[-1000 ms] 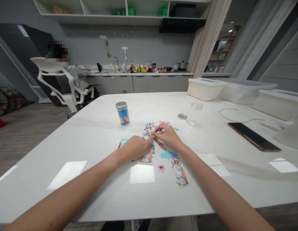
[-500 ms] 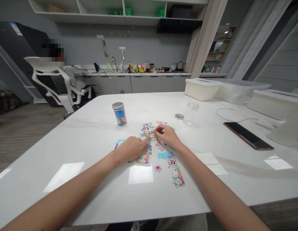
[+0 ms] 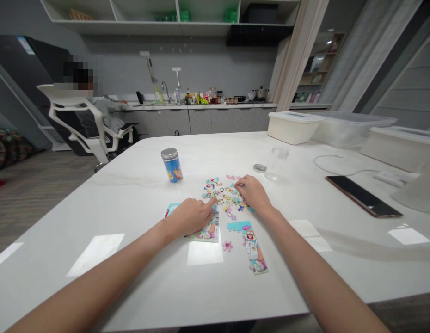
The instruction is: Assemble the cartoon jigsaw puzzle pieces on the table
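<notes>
My left hand (image 3: 192,216) lies over a colourful picture card (image 3: 210,232), its index finger stretched toward the loose puzzle pieces (image 3: 231,200). My right hand (image 3: 254,193) is at the right side of this heap, thumb and fingers pinched together. What is between those fingertips, if anything, is too small to tell. Nearer me, a joined strip of puzzle (image 3: 253,249) with a cartoon figure forms a corner shape. One pink puzzle piece (image 3: 227,246) sits apart, left of the strip.
Behind the pieces stand a blue-labelled jar (image 3: 172,166) with a metal lid, a loose lid (image 3: 260,168) and a clear jar (image 3: 278,164). To the right are a phone (image 3: 363,195), a cable and storage boxes (image 3: 294,127). A person sits on a white chair (image 3: 92,120) at the far left.
My right hand has moved right and slightly away from me, from the middle of the loose pieces to their right side, uncovering more of them. My left hand stays on the card.
</notes>
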The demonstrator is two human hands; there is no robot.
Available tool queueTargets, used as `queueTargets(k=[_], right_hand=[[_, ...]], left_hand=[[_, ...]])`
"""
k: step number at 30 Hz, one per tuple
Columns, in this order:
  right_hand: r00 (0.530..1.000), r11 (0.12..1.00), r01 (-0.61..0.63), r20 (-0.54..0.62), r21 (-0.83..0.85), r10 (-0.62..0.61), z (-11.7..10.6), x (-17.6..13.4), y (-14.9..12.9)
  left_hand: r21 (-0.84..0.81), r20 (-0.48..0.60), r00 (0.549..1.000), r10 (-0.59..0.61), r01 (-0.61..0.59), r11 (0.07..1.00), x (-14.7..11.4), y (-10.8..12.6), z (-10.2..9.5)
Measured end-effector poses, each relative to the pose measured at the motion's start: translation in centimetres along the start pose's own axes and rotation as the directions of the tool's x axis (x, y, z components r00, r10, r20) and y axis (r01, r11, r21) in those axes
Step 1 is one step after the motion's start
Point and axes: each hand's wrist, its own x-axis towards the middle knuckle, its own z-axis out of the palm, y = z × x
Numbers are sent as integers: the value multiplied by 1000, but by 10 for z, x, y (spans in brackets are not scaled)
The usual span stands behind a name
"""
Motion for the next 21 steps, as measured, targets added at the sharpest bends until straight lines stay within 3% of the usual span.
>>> queueTargets(k=[7, 13, 21], right_hand=[[997, 995, -58, -42, 82, 61, 0, -3, 3], [982, 991, -126, -135, 32, 129, 2, -3, 17], [987, 987, -150, 75, 53, 146, -5, -3, 9]], left_hand=[[15, 1, 999, -40, 40, 999, 1, 1, -1], [13, 6, 998, -60, 60, 998, 1, 1, -3], [52, -10, 991, -134, 134, 990, 0, -1, -3]])
